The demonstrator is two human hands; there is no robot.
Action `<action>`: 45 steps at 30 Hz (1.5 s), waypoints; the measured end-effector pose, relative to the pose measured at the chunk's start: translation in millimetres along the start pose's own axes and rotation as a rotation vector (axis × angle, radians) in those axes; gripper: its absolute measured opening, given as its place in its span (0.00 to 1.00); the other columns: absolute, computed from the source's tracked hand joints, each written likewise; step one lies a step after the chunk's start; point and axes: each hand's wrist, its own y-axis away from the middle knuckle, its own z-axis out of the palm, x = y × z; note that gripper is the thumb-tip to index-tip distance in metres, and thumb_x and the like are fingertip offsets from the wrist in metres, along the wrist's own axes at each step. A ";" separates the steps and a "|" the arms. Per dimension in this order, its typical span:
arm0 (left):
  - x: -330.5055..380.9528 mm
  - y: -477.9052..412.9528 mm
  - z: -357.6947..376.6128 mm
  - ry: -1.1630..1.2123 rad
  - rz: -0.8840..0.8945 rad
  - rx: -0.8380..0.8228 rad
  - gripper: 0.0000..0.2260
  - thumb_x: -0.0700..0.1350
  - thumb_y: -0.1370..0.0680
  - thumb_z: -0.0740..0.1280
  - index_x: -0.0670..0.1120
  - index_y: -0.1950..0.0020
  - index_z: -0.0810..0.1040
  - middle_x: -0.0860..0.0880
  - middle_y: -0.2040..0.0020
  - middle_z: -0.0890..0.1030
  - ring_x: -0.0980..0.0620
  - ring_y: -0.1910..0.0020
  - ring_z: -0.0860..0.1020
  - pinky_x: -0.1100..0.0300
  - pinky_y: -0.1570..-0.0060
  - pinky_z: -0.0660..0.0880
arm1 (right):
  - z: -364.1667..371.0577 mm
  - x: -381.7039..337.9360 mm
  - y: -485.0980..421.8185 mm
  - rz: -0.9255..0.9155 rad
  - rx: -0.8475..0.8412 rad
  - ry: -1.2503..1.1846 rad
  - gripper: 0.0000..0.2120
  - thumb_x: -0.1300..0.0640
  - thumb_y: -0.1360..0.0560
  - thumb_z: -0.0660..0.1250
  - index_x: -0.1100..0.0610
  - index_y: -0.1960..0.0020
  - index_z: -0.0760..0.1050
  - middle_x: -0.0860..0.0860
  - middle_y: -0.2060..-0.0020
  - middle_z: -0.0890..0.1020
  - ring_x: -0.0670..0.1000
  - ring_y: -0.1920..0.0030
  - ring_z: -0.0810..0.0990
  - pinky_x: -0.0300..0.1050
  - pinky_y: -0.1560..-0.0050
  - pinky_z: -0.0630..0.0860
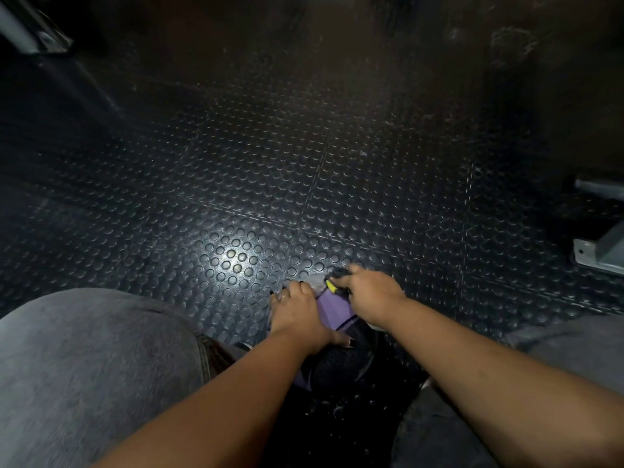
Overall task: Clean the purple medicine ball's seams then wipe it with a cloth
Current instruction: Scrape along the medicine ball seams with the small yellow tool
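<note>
The purple medicine ball with dark panels rests low between my knees on the studded floor, mostly covered by my arms. My left hand lies flat over its left side and holds it steady. My right hand is closed on a small tool with a yellow and black handle, its tip at the ball's top edge. A grey patch shows at the top of the ball between my hands; I cannot tell whether it is a cloth.
Black rubber floor with round studs spreads ahead, lit by a bright spot. Grey metal equipment feet stand at the right and far left. My grey-trousered knees flank the ball.
</note>
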 end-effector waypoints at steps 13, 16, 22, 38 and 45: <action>3.7 0.9 -2.4 0.023 -0.004 0.001 0.56 0.76 0.42 0.72 0.42 0.26 0.60 0.45 0.34 0.66 0.43 0.33 0.70 0.41 0.26 0.59 | 4.5 20.4 -16.4 0.091 -0.091 -0.077 0.26 0.65 0.25 0.60 0.45 0.31 0.71 0.54 0.31 0.68 0.59 0.36 0.73 0.50 0.40 0.74; 1.2 -1.0 -5.6 0.045 -0.006 -0.008 0.55 0.75 0.41 0.72 0.43 0.27 0.61 0.45 0.34 0.67 0.44 0.32 0.70 0.40 0.25 0.57 | -2.5 9.7 -15.1 0.006 -0.079 -0.074 0.26 0.64 0.24 0.61 0.41 0.31 0.71 0.51 0.32 0.70 0.57 0.36 0.73 0.48 0.44 0.73; -0.3 0.8 -2.1 0.050 -0.002 0.012 0.56 0.75 0.41 0.73 0.42 0.26 0.60 0.45 0.32 0.66 0.44 0.30 0.68 0.40 0.24 0.56 | -7.5 -0.2 3.4 -0.113 -0.070 -0.037 0.24 0.60 0.23 0.61 0.37 0.34 0.73 0.46 0.40 0.72 0.53 0.39 0.73 0.48 0.47 0.74; 6.7 4.0 1.2 0.034 0.033 0.048 0.56 0.75 0.43 0.74 0.43 0.27 0.60 0.47 0.34 0.66 0.46 0.31 0.67 0.44 0.24 0.57 | 9.1 25.7 -12.8 0.152 -0.061 -0.039 0.31 0.67 0.23 0.56 0.40 0.28 0.66 0.53 0.24 0.60 0.58 0.31 0.69 0.51 0.37 0.72; 1.5 -6.3 -4.2 0.062 0.013 0.015 0.56 0.76 0.44 0.73 0.44 0.27 0.62 0.47 0.33 0.67 0.46 0.33 0.71 0.38 0.26 0.58 | -2.1 12.1 -13.8 0.049 -0.080 -0.071 0.28 0.65 0.24 0.61 0.40 0.30 0.69 0.53 0.28 0.66 0.58 0.32 0.70 0.52 0.37 0.72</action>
